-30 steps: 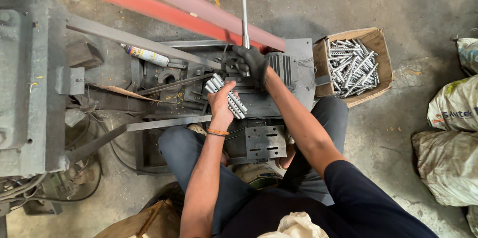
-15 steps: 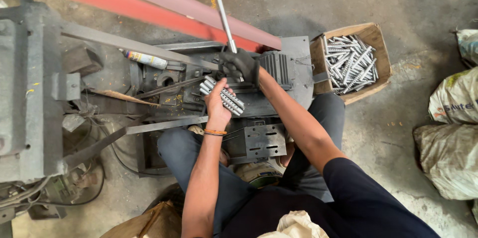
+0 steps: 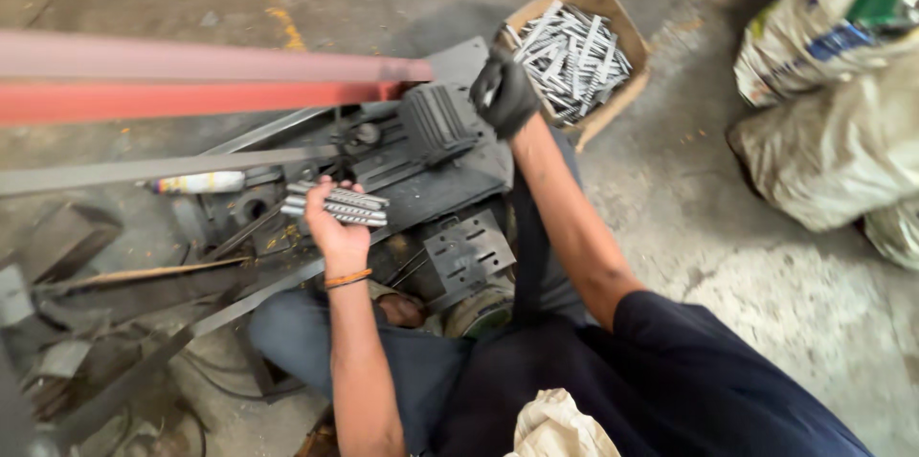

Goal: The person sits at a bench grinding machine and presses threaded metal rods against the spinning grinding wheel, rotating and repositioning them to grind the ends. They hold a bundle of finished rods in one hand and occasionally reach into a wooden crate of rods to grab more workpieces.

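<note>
Over the machine (image 3: 431, 160), left hand (image 3: 337, 227) grips grey metal rods (image 3: 337, 205).

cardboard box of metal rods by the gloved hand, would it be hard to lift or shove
The cardboard box is heaped with metal rods, so it is probably heavy for its size. Its thin walls look bowed, so it may sag or tear if lifted; pushing seems safer.

Place: a metalworking workshop.
Floor: stained bare grey concrete floor (image 3: 747, 256).
Machinery: greasy dark steel machine (image 3: 421, 160) on the ground, beside a long red-painted steel beam (image 3: 191, 84).
Stock: brown cardboard box of short silver metal pins (image 3: 574, 55).
Storage: bulging woven sacks (image 3: 842, 84).
</note>
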